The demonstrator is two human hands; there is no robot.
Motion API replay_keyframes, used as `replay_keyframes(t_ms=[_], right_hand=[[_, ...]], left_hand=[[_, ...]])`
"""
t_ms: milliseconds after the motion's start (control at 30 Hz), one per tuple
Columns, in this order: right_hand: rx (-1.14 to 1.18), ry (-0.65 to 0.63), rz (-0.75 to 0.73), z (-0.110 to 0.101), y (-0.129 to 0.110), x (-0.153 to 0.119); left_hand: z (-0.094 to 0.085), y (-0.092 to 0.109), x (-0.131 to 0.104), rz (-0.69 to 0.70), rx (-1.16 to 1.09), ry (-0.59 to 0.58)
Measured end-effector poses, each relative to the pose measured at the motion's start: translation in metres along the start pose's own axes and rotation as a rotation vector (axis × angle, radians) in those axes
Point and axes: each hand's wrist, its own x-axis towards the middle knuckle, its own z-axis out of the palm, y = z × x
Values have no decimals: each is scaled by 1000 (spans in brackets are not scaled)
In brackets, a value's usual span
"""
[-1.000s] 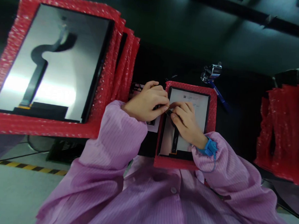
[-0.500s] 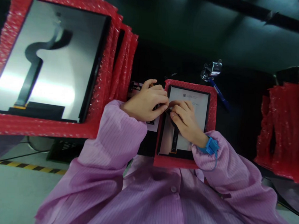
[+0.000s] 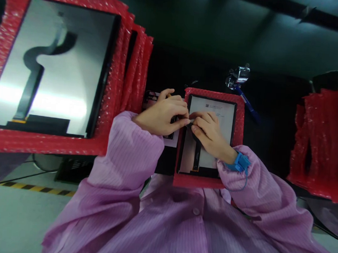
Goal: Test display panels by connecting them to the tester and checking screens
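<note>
A flat display panel (image 3: 215,140) with a black border lies on a red bubble-wrap sheet (image 3: 239,125) in front of me. Its dark flex cable (image 3: 197,155) rises from the lower edge toward my fingers. My left hand (image 3: 166,113) is closed at the panel's left edge, thumb and fingertips pressed together on something too small to make out. Meeting it, my right hand (image 3: 210,133) pinches the upper end of the flex cable over the panel. A blue band (image 3: 239,162) is round my right wrist. The fingertips of both hands nearly touch.
On the left, a larger-looking panel (image 3: 66,74) with a curved cable rests on stacked red bubble wrap (image 3: 135,71). A metal clicker (image 3: 238,75) and blue pen (image 3: 248,104) lie behind the right side. More red wrap (image 3: 322,143) stands far right. A white-edged item (image 3: 172,141) sits under my left hand.
The whole view has shifted slightly, moving most items a little left and up. Both hands remain at the same place on the panel, with only small finger movement.
</note>
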Motion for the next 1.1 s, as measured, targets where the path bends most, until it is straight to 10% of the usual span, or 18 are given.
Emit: replay_keyframes(t_ms=[867,967,1100], right_hand=[[-17,23,-2,4,-2,-1],[69,78,-17,2,-3,-2],[246,249,-37,1,0,-6]], left_hand=[[1,-5,3,-1,-15,7],[0,4,0,-15,11,115],[10,33,-26,-137,17,545]])
